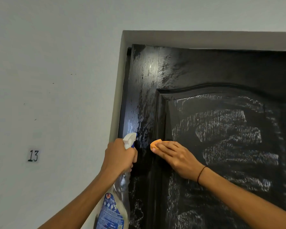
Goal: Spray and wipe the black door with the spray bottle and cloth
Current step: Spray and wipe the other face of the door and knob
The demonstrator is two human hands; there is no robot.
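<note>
Two bare arms reach up from the bottom of the head view toward the big black wooden door (221, 71). Low on the left, closest of all, is the clear plastic spray bottle with a blue label and a white and blue trigger top (113, 210). The left hand (120, 155) is curled tight around its thin neck, and the nozzle points at the left edge of the door. That neck looks like the best place to hold it, because a finger can reach the trigger from there. The bottle looks light and stiff, but it could get slippery if spray runs down it. The right hand (175, 157) lies flat with straight fingers and presses a small soft orange cloth (155, 143) against the door, just beside the raised edge of the curved panel. Only a corner of the cloth peeks out past the fingertips. The cloth is floppy, so a flat palm on top probably keeps it from sliding away. Shiny wet streaks and pale smears cover much of the door. A thin dark band (201, 174) sits on the right wrist. On the grey wall (56, 63) to the left, well apart from the door, is a small label that reads 13 (33, 155).
</note>
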